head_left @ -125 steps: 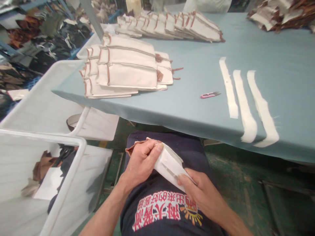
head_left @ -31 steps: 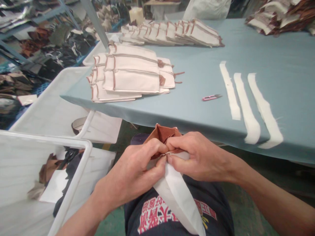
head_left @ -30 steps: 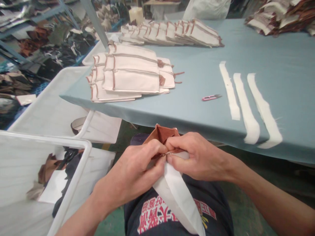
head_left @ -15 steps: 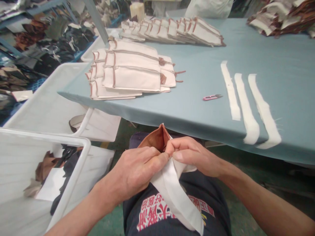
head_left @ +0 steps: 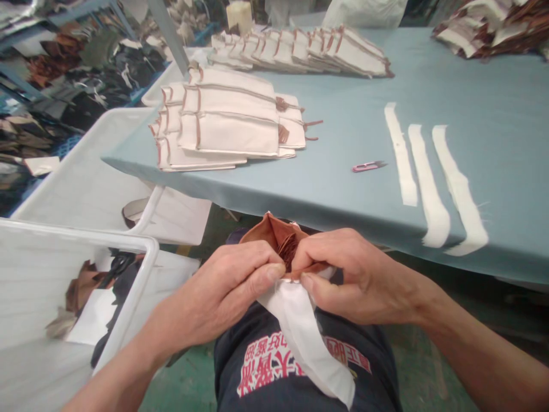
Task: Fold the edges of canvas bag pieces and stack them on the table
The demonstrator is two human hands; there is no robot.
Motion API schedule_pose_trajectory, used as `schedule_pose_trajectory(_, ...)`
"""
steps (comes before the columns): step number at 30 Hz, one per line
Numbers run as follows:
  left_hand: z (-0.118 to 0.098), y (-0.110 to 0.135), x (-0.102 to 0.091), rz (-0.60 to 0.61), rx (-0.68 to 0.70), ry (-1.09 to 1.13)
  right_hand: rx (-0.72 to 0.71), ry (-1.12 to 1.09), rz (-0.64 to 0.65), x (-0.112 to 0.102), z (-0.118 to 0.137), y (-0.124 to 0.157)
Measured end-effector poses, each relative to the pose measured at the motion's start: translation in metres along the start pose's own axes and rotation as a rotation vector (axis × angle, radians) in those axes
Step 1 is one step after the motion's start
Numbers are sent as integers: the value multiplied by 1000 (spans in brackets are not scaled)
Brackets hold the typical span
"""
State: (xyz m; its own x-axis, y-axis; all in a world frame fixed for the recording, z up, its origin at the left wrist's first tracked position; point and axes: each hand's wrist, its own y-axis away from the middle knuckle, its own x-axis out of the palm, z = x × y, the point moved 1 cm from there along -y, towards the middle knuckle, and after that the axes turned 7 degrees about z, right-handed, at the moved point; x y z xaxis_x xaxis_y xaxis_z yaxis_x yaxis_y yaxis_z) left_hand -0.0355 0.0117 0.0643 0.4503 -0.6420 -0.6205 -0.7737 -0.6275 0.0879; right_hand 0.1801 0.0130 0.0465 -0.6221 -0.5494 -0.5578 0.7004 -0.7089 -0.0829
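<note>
Above my lap, both hands pinch the edge of a brown-lined white fabric pouch [head_left: 261, 232]. My left hand [head_left: 234, 283] grips the rim on its left, thumb on the near side. My right hand [head_left: 343, 272] pinches the same rim a little to the right. Between them the mouth gapes, showing brown lining and a bundle of dark brown strands [head_left: 288, 249]. From the rim a white fabric strip [head_left: 304, 337] hangs down over the printed dark apron [head_left: 266, 366]. Fingertips inside the pouch are partly hidden.
On the blue-green table [head_left: 343, 137] lie stacked white pouches [head_left: 235, 134], a further row of them [head_left: 300, 51], thread snips [head_left: 369, 166] and three white strips [head_left: 429, 183]. Brown and white pieces [head_left: 493, 28] are heaped at the back right. White bins [head_left: 141, 246] stand at left.
My hands have moved apart along the rim, the right one shifting slightly right. The pouch mouth is spread wider, and the dark brown strands inside now show.
</note>
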Motion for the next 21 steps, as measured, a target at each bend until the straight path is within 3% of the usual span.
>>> schedule_pose_trajectory(5, 10, -8, 7, -72, 254, -277, 4, -71, -26, 1, -3, 4)
schedule_pose_trajectory(8, 18, -12, 14, -133, 316, -342, 42, -156, -28, 4, -7, 7)
schedule_pose_trajectory(12, 17, -14, 14, -93, 275, -258, 8, -93, -56, 4, -7, 9)
schedule_pose_trajectory(17, 2, -19, 4, 37, 56, -188, -29, 134, 29, -6, 0, 10)
schedule_pose_trajectory(21, -1, -23, 8, -19, 45, -82, 0, 41, 96, -10, -7, 7)
